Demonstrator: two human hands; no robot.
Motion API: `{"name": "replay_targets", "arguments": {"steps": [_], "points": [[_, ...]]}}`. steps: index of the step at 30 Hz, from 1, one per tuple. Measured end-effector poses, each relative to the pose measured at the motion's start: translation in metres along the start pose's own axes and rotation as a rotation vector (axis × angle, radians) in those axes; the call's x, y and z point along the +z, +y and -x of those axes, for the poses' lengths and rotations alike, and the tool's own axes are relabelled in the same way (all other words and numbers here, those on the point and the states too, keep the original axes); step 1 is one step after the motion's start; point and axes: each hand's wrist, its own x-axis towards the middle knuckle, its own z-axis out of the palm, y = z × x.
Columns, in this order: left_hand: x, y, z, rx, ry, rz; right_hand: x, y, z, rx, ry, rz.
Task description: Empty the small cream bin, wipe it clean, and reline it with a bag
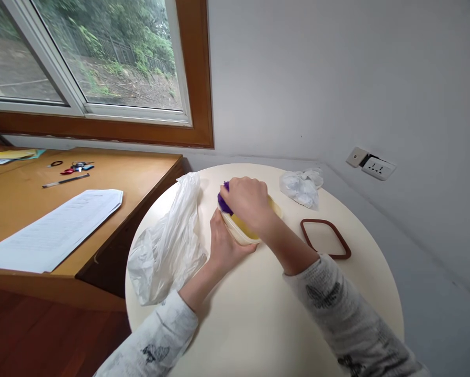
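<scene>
A cream plastic container (238, 234) with a yellowish inside is tilted above or on the round white table (258, 324). My left hand (226, 245) grips it from the near left, fingers wrapped round its side. Over the container's opening, my right hand (247, 198) is closed on a fuzzy purple cloth (224, 203), which shows at the container's far-left rim. Much of the cloth and the container's interior is hidden behind the right hand and wrist. Right of the container lies a brown rounded-square ring (342, 256), flat on the tabletop.
A long crumpled white plastic bag (168, 246) lies left of my hands, and a smaller crumpled bag (302, 186) at the back right. On the wooden desk (141, 173) to the left are papers (58, 230), a pen (66, 180) and keys (78, 166). A wall stands behind the table.
</scene>
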Motion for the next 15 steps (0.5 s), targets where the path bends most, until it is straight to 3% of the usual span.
{"name": "replay_targets", "arguments": {"steps": [4,7,10,15], "points": [[-0.001,0.000,0.001,-0.005,-0.001,-0.007,0.003,0.028,-0.017,0.167,-0.022,-0.051],[-0.002,0.001,0.000,-0.006,-0.013,-0.011,0.005,0.059,-0.016,0.218,0.039,-0.209],[-0.004,0.000,-0.002,-0.032,-0.017,0.000,0.006,0.095,-0.005,0.224,0.177,-0.629],[-0.005,-0.005,-0.003,-0.143,-0.011,0.083,0.010,0.155,0.026,0.512,0.307,-1.537]]}}
